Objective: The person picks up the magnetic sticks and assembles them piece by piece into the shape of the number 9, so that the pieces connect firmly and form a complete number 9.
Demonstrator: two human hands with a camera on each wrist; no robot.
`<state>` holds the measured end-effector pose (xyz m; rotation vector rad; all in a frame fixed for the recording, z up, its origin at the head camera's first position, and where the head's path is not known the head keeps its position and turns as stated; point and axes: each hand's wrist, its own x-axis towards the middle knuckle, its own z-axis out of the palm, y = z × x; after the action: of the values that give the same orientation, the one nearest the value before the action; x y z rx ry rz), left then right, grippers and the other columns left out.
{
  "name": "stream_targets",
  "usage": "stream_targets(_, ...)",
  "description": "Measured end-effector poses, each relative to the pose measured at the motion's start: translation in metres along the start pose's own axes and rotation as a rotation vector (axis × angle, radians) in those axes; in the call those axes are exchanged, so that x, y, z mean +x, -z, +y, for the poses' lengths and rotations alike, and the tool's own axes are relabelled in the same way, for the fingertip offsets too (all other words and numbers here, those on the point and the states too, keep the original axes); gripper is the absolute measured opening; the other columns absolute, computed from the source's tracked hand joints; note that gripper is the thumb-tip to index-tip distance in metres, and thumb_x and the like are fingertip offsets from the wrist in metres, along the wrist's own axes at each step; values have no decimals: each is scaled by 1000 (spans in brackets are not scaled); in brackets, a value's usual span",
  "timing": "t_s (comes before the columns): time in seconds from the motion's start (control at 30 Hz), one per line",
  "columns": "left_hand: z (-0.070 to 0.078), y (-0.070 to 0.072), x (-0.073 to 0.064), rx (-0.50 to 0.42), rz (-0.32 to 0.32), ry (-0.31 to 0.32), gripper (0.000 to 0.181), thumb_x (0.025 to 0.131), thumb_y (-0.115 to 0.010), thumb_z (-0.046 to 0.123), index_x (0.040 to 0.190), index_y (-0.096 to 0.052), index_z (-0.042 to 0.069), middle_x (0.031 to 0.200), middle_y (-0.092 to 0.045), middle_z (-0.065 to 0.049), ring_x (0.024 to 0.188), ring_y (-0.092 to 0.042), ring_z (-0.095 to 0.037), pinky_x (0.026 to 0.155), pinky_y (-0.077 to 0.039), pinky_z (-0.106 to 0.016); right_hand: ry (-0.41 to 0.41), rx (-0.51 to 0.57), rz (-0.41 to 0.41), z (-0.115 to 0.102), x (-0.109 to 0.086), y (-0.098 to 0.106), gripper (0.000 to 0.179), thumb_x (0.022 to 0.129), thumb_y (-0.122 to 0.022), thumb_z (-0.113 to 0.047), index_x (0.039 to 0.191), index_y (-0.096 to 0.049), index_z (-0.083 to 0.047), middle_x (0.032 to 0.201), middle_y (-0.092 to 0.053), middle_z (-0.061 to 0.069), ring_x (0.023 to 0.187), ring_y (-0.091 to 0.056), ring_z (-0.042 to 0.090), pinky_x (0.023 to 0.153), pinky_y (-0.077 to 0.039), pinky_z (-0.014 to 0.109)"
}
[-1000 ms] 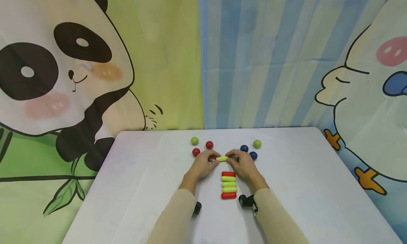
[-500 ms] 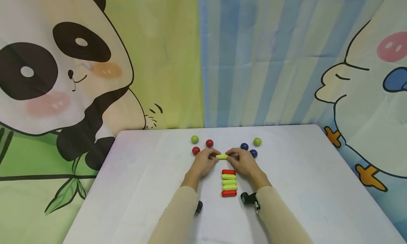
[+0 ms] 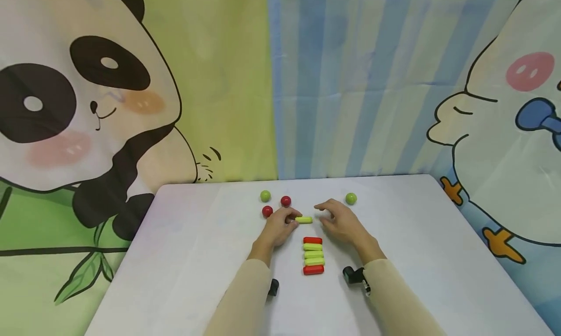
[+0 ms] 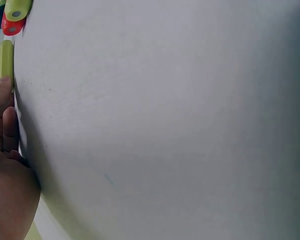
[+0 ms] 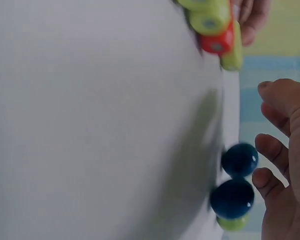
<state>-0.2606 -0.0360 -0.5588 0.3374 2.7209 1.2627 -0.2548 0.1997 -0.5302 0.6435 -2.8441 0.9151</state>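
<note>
My left hand (image 3: 277, 227) pinches the left end of a short yellow-green plastic rod (image 3: 304, 220), which lies crosswise on the table; the left wrist view shows the thumb against that ribbed rod (image 4: 6, 57). To its right, my right hand (image 3: 344, 225) is apart from the rod, fingers loosely bent with nothing between them. Two dark blue balls (image 5: 233, 198) sit close by the right fingers in the right wrist view; in the head view that hand hides them. Nearer the body lies a row of rods, with a red rod (image 3: 313, 270) at each end and yellow-green rods (image 3: 313, 254) between.
Beyond the left hand are two red balls (image 3: 286, 201) and a green ball (image 3: 265, 196). Another green ball (image 3: 351, 198) lies past the right hand. The white table (image 3: 197, 258) ends at a printed curtain (image 3: 228, 83).
My right hand has let go of the yellow-green rod's right end and moved a little right, over the blue balls in the head view. The left hand stays at the rod.
</note>
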Motion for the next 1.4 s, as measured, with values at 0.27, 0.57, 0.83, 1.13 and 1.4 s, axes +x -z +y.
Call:
stream_targets(0.27,3,-4,-6,9,-28,52,23,100,-69,20,122,-70,26,114,-60,7,101,-54,-14,94,-49,-33,57,-73,78,21,-12,27,35,91,-78,-12,125,-71,-11,119,-70,8,113,-59,33,100,-46,56)
stream_targets(0.57,4,0,-2,-22,-1,-33,22,99,-69,13,120,-72,20,111,-62,2,98,-55,-15,93,-49,-35,11,-52,75,34,-17,35,37,90,-78,-10,125,-68,-6,124,-64,14,119,-58,38,103,-46,58)
stream_targets(0.83,4,1,-1,-14,1,-5,22,99,-69,14,120,-71,22,112,-61,3,98,-55,-15,92,-49,-35,-59,-11,71,44,-25,33,42,90,-78,-10,129,-64,-4,131,-61,17,116,-61,39,102,-48,58)
stream_targets(1.13,5,-1,-2,-40,-11,25,22,99,-69,15,120,-71,23,110,-60,4,98,-54,-15,91,-48,-33,-93,17,93,48,-35,30,46,87,-80,-8,130,-63,-3,127,-61,19,109,-64,38,97,-51,56)
stream_targets(1.4,5,0,0,-40,7,38,23,99,-69,16,120,-71,24,111,-60,5,99,-53,-16,90,-48,-33,-108,20,57,48,-34,30,43,88,-80,-12,129,-65,-6,128,-59,16,109,-64,38,94,-53,55)
